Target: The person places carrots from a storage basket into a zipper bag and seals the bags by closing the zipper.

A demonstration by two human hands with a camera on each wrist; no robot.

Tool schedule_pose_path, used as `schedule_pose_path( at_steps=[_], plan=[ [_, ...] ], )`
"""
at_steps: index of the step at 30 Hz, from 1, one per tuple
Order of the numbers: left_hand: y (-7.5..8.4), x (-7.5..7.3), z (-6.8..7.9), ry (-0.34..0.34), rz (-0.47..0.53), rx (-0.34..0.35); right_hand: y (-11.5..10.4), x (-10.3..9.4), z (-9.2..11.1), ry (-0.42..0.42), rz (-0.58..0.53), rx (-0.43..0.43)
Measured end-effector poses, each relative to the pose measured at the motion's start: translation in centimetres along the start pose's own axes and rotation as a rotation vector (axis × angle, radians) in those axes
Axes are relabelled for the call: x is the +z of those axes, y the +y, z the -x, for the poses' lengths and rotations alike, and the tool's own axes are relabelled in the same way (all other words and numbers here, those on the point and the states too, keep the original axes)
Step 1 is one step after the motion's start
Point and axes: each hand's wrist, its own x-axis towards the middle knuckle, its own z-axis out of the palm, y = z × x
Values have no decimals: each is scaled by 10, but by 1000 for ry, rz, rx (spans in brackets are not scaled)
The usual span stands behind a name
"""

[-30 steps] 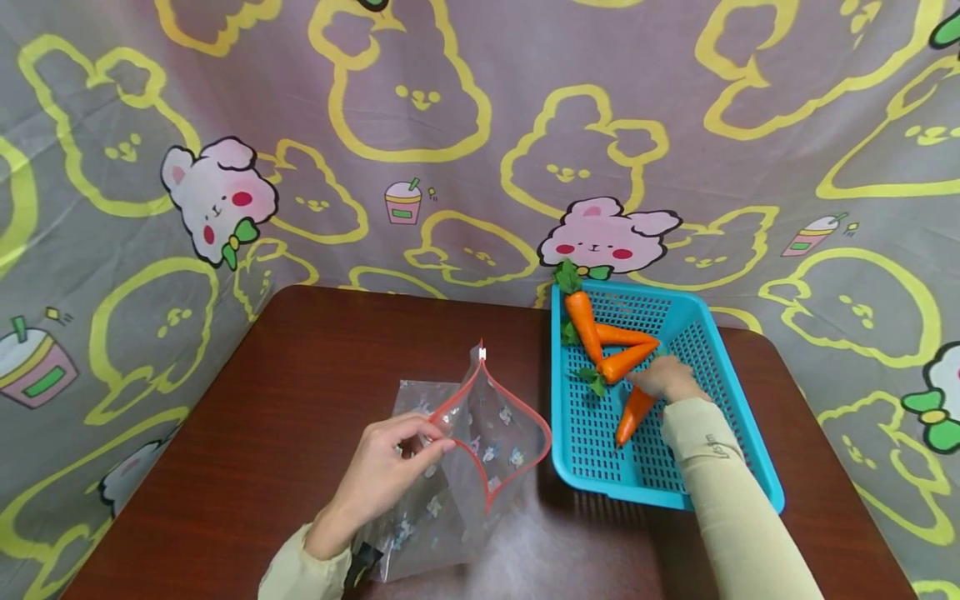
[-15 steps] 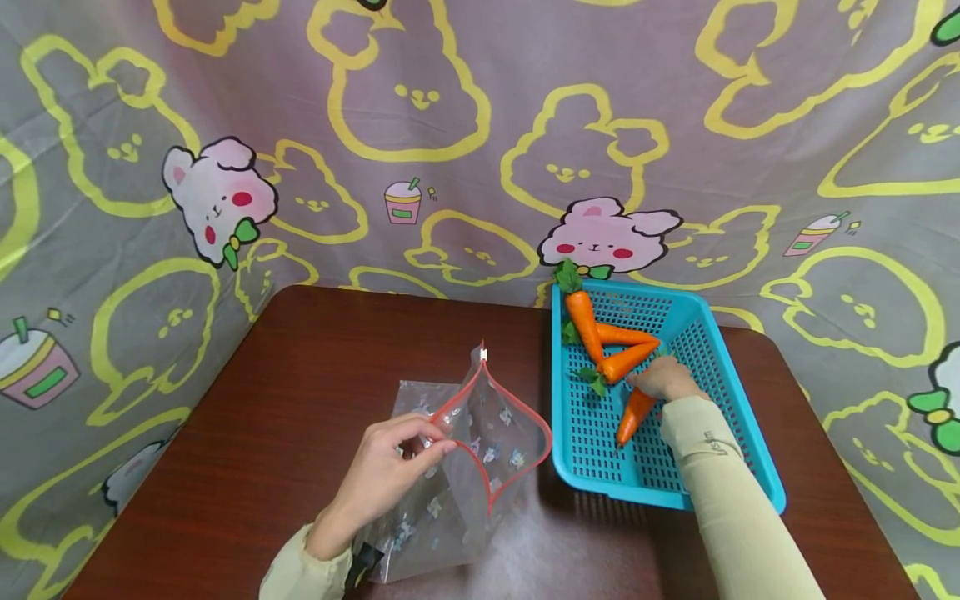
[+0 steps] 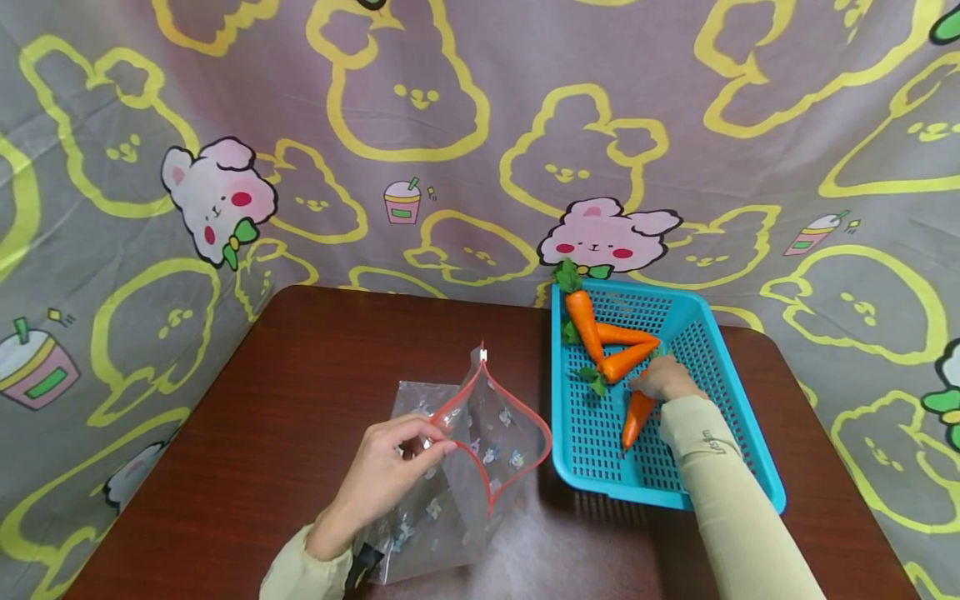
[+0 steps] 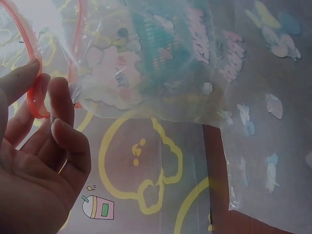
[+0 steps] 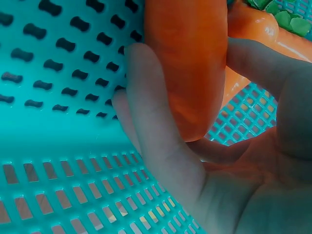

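My left hand (image 3: 397,467) pinches the red zip edge of a clear plastic zip bag (image 3: 435,504) between thumb and fingers. The bag's mouth gapes wide, with a white slider at its far corner; small printed figures cover the film. In the left wrist view, the red strip (image 4: 34,97) passes between the fingers. Inside the blue basket (image 3: 566,467), my right hand (image 3: 671,379) grips an orange carrot (image 3: 637,417) by its thick end, the tip pointing toward me. The right wrist view has thumb and fingers around that carrot (image 5: 187,63). Its top is partly hidden by the hand.
Three other carrots lie crossed in the basket's far left part, one (image 3: 583,321) with its green leaves over the rim. Basket and bag stand side by side on a dark brown table (image 3: 300,400). A printed cloth (image 3: 465,167) hangs behind and at the sides.
The held carrot's tip has swung slightly toward me and to the right, while the right hand stays nearly in place. My left hand and the bag have not visibly moved.
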Motion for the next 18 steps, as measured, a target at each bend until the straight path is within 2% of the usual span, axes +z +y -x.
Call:
schedule_pose_path(
  at_steps=[10,18],
  plan=[
    [0,0,0,-6,2,-12,-1,-1,1,-9,-14,7],
    [0,0,0,-17,2,-39,-1,1,0,-29,-123,54]
  ],
)
